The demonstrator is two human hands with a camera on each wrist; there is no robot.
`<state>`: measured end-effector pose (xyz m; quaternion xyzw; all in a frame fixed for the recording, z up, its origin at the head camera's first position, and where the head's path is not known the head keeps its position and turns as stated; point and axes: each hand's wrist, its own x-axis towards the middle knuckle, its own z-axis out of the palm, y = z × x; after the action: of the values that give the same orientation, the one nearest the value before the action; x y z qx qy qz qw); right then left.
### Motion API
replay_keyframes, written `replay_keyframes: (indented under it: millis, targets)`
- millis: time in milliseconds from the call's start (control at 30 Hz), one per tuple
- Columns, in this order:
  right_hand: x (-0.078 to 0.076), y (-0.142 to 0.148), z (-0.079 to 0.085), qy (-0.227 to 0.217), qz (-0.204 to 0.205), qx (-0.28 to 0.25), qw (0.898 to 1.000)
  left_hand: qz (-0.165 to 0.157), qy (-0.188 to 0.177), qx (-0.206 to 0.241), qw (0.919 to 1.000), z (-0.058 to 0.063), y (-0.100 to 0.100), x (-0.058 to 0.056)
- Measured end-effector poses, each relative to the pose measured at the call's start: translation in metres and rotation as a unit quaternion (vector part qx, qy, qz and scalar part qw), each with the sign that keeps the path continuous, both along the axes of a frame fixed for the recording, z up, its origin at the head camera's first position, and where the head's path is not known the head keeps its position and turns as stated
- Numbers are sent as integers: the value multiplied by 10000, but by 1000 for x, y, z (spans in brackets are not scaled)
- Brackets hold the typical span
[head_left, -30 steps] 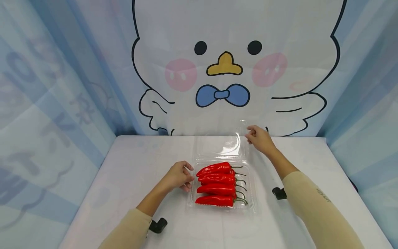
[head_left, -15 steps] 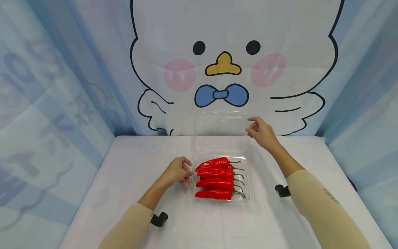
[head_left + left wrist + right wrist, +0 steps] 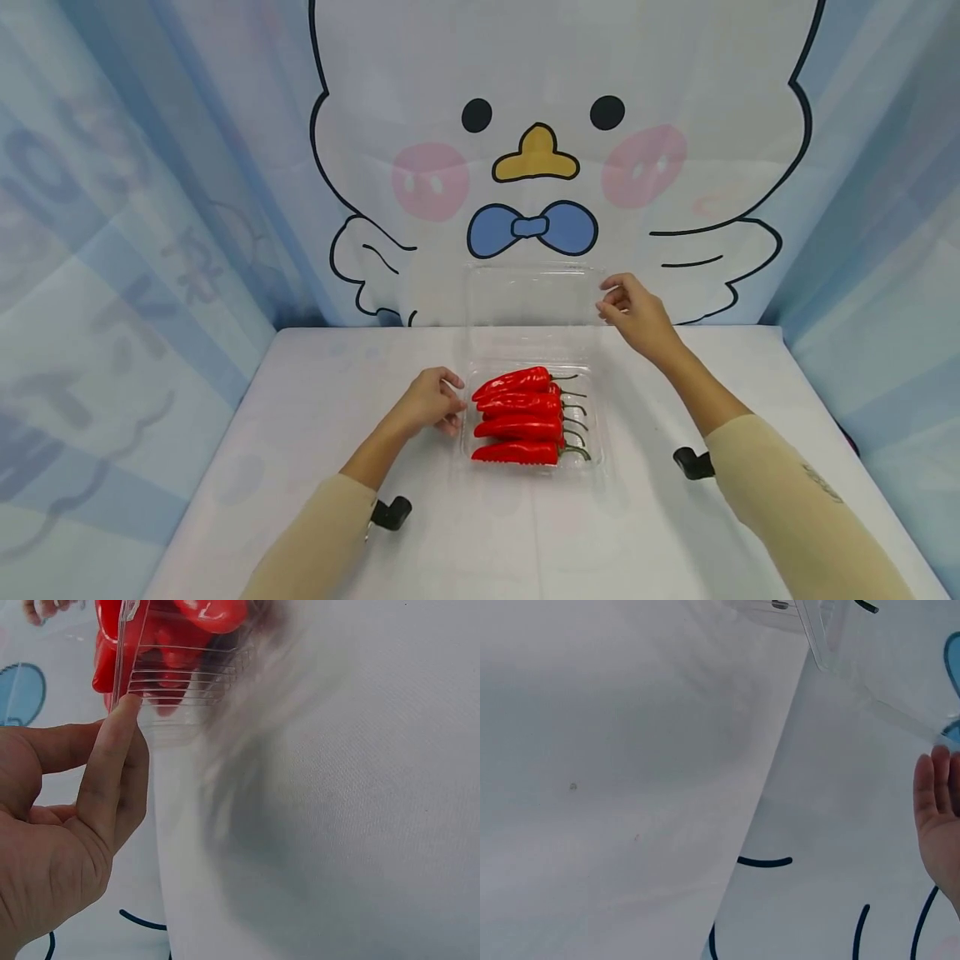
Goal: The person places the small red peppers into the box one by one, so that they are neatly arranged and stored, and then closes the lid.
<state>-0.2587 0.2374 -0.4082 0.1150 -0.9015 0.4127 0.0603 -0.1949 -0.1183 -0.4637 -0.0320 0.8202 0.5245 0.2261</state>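
A clear plastic clamshell box (image 3: 592,462) holds several long red chili peppers (image 3: 519,427), side by side, their green stems pointing right. Its transparent lid (image 3: 532,296) stands raised behind them, against the backdrop. At the box's left edge is my left hand (image 3: 429,402); in the left wrist view that hand (image 3: 75,795) pinches the rim with its fingertips. My right hand (image 3: 637,315) has thumb and index finger at the lid's right edge. The right wrist view shows only part of that hand (image 3: 939,810), fingertips at the lid's edge; its thumb is hidden there.
The white table (image 3: 300,467) runs back to a cloth backdrop (image 3: 525,50) printed with a cartoon chick. Blue curtains (image 3: 135,250) hang at both sides. A black wrist mount (image 3: 392,512) shows beside each sleeve.
The lid has swung up to a more upright stance with my right hand. Box and peppers have shifted farther up the view, and my left hand has followed along the edge.
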Motion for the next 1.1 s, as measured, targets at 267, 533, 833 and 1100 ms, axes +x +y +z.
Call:
replay_keyframes:
  millis: [267, 533, 833, 1100]
  targets:
    - [13, 2, 2, 259, 164, -27, 9995, 75, -51, 130, 9999, 0, 1, -10]
    - [25, 5, 0, 545, 269, 223, 9979, 137, 39, 3, 9999, 2, 3, -19]
    - [38, 5, -7, 956, 407, 552, 9931, 162, 39, 263, 9995, -1, 0, -30]
    - [47, 5, -14, 984, 412, 649, 9922, 259, 104, 475, 9985, -5, -1, -33]
